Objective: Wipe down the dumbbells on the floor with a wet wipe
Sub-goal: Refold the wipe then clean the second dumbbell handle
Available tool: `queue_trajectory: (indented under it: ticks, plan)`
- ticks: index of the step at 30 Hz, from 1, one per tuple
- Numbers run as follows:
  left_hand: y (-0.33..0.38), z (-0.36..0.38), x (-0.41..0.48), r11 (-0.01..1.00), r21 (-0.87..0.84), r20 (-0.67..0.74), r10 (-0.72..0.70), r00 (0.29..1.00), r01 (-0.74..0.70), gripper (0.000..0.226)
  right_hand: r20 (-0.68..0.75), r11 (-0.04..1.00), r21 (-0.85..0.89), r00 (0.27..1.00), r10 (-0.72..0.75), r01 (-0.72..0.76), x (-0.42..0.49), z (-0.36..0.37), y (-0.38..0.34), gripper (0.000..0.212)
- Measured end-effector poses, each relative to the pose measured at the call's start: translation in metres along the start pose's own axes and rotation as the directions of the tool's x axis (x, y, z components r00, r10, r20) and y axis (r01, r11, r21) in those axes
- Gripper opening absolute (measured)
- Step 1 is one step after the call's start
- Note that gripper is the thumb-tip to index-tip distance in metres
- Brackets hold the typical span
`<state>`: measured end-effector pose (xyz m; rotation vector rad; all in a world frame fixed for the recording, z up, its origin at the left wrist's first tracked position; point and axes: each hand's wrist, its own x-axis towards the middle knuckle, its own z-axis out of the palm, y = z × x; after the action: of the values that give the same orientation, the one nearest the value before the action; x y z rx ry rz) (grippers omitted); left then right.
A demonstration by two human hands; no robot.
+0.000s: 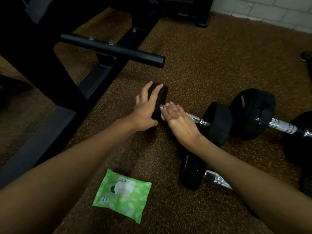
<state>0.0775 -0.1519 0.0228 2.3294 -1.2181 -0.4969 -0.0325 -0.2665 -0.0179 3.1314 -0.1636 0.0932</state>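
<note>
A black dumbbell (pixel 217 122) with a chrome handle lies across the brown carpet in the middle. My left hand (pixel 146 110) grips its left weight head from the outer side. My right hand (pixel 179 120) lies over the handle next to that head, pressing a white wet wipe (pixel 163 115) against the chrome; only a small edge of the wipe shows. A second dumbbell (pixel 253 114) lies further right. A third dumbbell (pixel 192 173) sits nearer me, partly under my right forearm.
A green pack of wet wipes (pixel 123 193) lies on the carpet close to me, between my arms. A black bench frame (pixel 94 78) with a protruding round bar (pixel 114 49) stands to the left. A white brick wall (pixel 270 10) runs along the far right.
</note>
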Motion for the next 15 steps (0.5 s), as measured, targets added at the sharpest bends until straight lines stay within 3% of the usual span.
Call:
queue_trajectory:
  ticks: [2, 4, 7, 9, 11, 13, 15]
  plan:
    - [0.002, -0.001, -0.002, 1.000, 0.022, 0.008, -0.006, 1.000, 0.006, 0.117, 0.107, 0.998, -0.054, 0.994, -0.013, 0.018, -0.005, -0.003, -0.001, 0.048]
    - [0.005, -0.002, -0.003, 0.995, 0.099, 0.026, -0.027, 0.999, 0.025, 0.119, 0.076, 0.988, -0.137, 0.996, -0.055, 0.065, -0.008, -0.004, -0.002, 0.043]
    - [0.008, -0.004, -0.004, 0.975, 0.216, 0.051, -0.069, 0.996, 0.057, 0.123, 0.178, 0.966, -0.226, 0.980, -0.084, 0.124, -0.011, -0.007, -0.006, 0.039]
    - [0.014, -0.008, -0.007, 0.963, 0.268, 0.024, -0.024, 0.999, 0.017, 0.120, 0.273, 0.970, -0.211, 0.960, -0.058, 0.119, -0.016, -0.013, -0.007, 0.040]
    - [0.021, -0.012, -0.011, 0.949, 0.305, -0.079, 0.106, 0.991, -0.077, 0.105, 0.224, 0.972, -0.195, 0.971, -0.085, 0.130, -0.022, -0.023, -0.006, 0.038]
    - [0.029, -0.017, -0.013, 0.942, 0.282, -0.231, 0.252, 0.940, -0.184, 0.082, 0.119, 0.997, -0.033, 0.991, -0.067, 0.071, -0.028, -0.034, 0.001, 0.037]
    - [0.039, -0.018, -0.011, 0.965, 0.127, -0.333, 0.260, 0.906, -0.230, 0.054, -0.030, 0.969, 0.234, 0.996, 0.086, -0.077, -0.031, -0.049, 0.013, 0.042]
